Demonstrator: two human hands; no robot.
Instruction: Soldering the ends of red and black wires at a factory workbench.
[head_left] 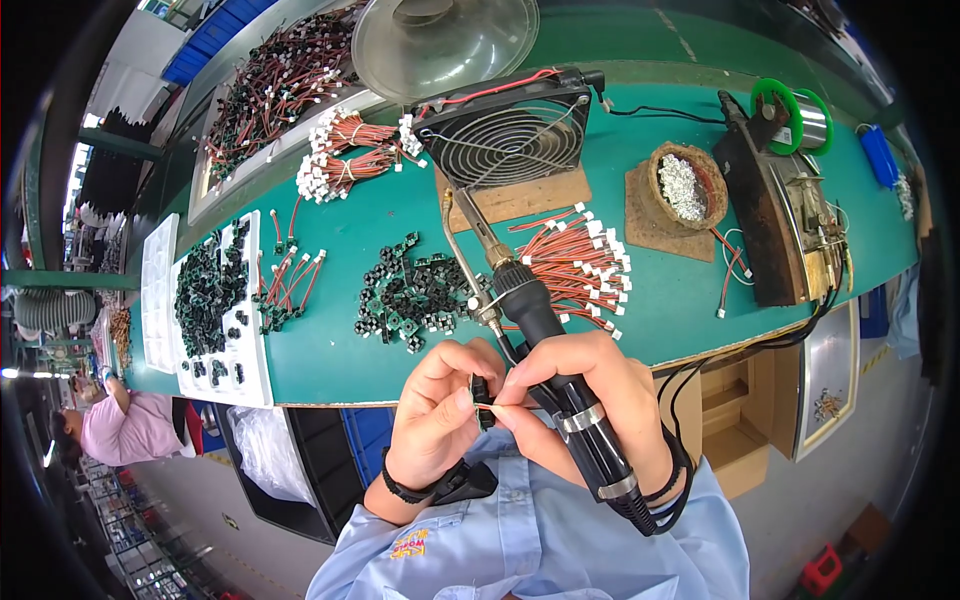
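My left hand is closed, pinching a small dark component between thumb and fingers, close to my body. My right hand grips a black soldering iron with a metal feed tube along its side. The iron's metal tip points away from me, up toward the fan. With thumb and fingertip, the same hand also pinches a thin wire against the component. Just beyond my hands lies a pile of small black-and-green components. Red-and-black wires with white connectors are spread to its right.
A black fan stands on a wooden block at the back. Right of it are a round pot of silvery bits, a dark metal box and a green-rimmed solder spool. White trays of components lie left. Another person sits far left.
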